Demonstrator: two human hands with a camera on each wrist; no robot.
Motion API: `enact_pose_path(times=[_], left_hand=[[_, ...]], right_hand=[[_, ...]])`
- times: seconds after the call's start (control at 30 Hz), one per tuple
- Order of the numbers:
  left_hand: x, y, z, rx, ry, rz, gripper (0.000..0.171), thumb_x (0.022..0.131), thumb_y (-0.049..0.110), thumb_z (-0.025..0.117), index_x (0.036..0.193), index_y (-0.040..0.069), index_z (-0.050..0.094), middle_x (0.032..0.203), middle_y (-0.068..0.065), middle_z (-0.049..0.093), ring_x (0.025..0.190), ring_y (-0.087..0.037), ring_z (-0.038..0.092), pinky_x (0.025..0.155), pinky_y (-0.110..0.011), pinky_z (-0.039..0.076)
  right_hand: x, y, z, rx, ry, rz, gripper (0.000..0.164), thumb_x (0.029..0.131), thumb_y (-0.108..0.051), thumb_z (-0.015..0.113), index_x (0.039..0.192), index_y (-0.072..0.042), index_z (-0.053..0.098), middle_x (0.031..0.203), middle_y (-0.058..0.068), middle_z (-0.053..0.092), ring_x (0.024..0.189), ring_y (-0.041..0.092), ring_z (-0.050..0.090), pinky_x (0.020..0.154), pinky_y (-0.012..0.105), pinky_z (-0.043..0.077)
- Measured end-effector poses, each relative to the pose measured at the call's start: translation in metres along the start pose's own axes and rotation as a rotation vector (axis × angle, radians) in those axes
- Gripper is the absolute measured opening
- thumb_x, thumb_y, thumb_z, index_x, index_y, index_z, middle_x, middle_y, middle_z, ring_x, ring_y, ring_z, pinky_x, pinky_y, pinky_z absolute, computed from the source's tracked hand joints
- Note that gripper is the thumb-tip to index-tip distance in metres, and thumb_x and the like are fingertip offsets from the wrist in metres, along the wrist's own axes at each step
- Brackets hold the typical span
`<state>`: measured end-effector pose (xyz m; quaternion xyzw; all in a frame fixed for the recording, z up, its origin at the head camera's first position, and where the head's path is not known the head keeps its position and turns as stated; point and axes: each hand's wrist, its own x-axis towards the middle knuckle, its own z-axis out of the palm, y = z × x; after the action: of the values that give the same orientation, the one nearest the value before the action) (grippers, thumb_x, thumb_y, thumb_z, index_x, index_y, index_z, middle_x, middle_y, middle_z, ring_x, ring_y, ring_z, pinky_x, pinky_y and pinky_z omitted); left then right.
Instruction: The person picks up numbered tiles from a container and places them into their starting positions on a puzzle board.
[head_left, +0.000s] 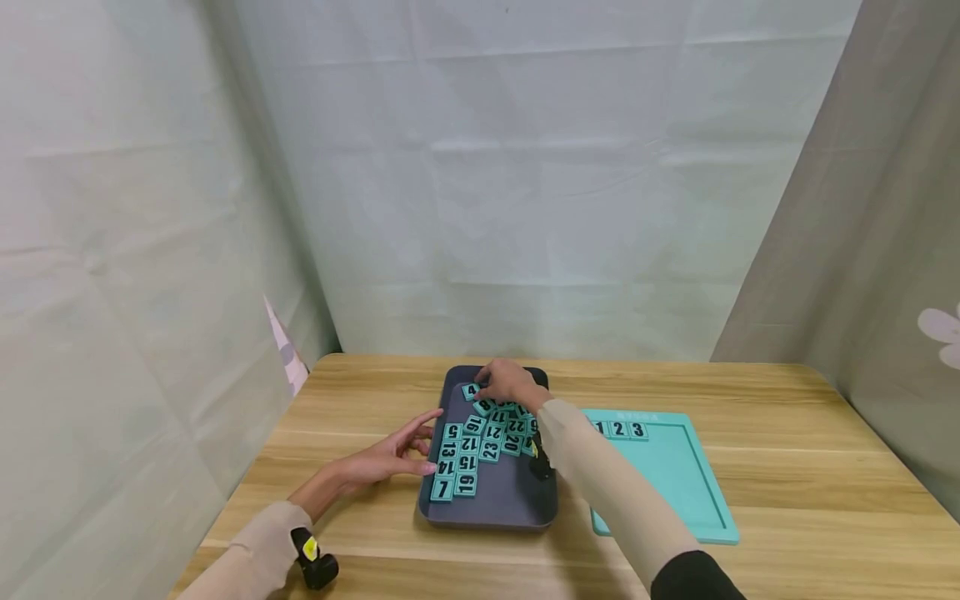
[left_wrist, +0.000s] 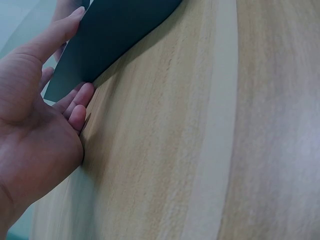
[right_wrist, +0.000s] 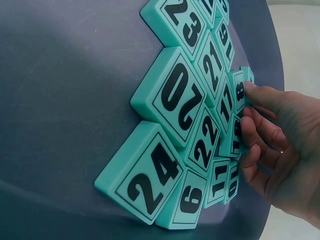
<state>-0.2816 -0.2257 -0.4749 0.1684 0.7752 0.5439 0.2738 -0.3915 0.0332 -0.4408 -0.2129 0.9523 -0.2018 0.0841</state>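
A dark tray on the table holds many turquoise number tiles, such as the 7 tile, the 23 tile and the 24 tile. At the tray's far end my right hand pinches the 4 tile at its right edge. The right wrist view has its thumb beside the 8 tile, and the index fingertip is hidden. My left hand rests against the tray's left side, thumb and fingers spread along it. A turquoise board bears the 1, 2 and 3 tiles in its top row.
The tray and the board stand side by side on a wooden table. My right forearm crosses over the tray's right rim and the board's left part. Pale cloth curtains hang behind the table and at both sides.
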Motion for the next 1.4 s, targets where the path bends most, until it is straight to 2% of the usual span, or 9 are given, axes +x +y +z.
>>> enact_pose_path(times=[0.13,0.33,0.5,0.57,0.8,1.17,1.4], left_hand=[[0.0,0.002,0.0,0.009,-0.002,-0.002,0.083,0.098,0.024,0.068,0.163,0.033,0.017,0.156,-0.018,0.032,0.129,-0.031,0.038,0.098,-0.04,0.032],[0.001,0.002,0.001,0.003,0.0,-0.007,0.084,0.098,0.024,0.068,0.164,0.033,0.017,0.155,-0.018,0.033,0.128,-0.03,0.039,0.098,-0.04,0.032],[0.003,0.0,0.0,-0.002,0.001,-0.005,0.084,0.098,0.023,0.068,0.164,0.033,0.017,0.155,-0.019,0.032,0.127,-0.031,0.038,0.098,-0.04,0.033],[0.004,0.0,0.0,-0.003,0.002,-0.003,0.084,0.098,0.023,0.068,0.164,0.033,0.017,0.155,-0.019,0.032,0.127,-0.031,0.038,0.098,-0.04,0.033],[0.006,-0.001,-0.004,-0.003,0.004,-0.005,0.084,0.098,0.024,0.069,0.163,0.033,0.017,0.156,-0.019,0.032,0.128,-0.03,0.039,0.099,-0.041,0.033],[0.006,0.0,-0.01,0.029,0.013,-0.013,0.085,0.097,0.026,0.07,0.163,0.034,0.017,0.156,-0.018,0.032,0.129,-0.03,0.039,0.103,-0.044,0.033],[0.008,0.001,-0.013,0.026,0.011,-0.009,0.086,0.096,0.027,0.071,0.163,0.035,0.017,0.158,-0.018,0.03,0.13,-0.031,0.038,0.105,-0.048,0.033]], right_hand=[[0.001,0.002,0.0,-0.006,0.0,-0.007,0.035,0.093,-0.03,0.077,0.123,-0.013,0.073,0.116,0.006,0.075,0.066,0.009,0.066,0.068,0.029,0.053],[-0.002,0.004,-0.001,-0.066,0.015,-0.039,0.033,0.092,-0.036,0.077,0.114,-0.012,0.077,0.116,0.005,0.075,0.09,0.016,0.069,0.081,0.035,0.056],[-0.003,0.005,-0.004,-0.072,0.026,-0.065,0.034,0.091,-0.04,0.078,0.112,-0.013,0.077,0.112,0.005,0.076,0.095,0.018,0.07,0.084,0.037,0.056],[-0.002,0.006,-0.005,-0.074,0.031,-0.079,0.035,0.09,-0.04,0.078,0.112,-0.013,0.077,0.111,0.005,0.076,0.094,0.018,0.07,0.084,0.037,0.056],[-0.01,0.004,-0.015,-0.062,0.03,-0.144,0.035,0.09,-0.039,0.078,0.113,-0.013,0.077,0.095,0.002,0.076,0.069,0.006,0.062,0.074,0.031,0.055],[-0.03,0.008,-0.036,-0.066,0.056,-0.275,0.034,0.089,-0.034,0.08,0.112,-0.009,0.077,0.084,0.0,0.074,0.064,0.003,0.059,0.063,0.022,0.049],[-0.044,0.025,-0.053,-0.03,0.104,-0.375,0.03,0.089,-0.028,0.081,0.107,-0.005,0.076,0.078,0.002,0.073,0.06,0.003,0.058,0.064,0.023,0.051]])
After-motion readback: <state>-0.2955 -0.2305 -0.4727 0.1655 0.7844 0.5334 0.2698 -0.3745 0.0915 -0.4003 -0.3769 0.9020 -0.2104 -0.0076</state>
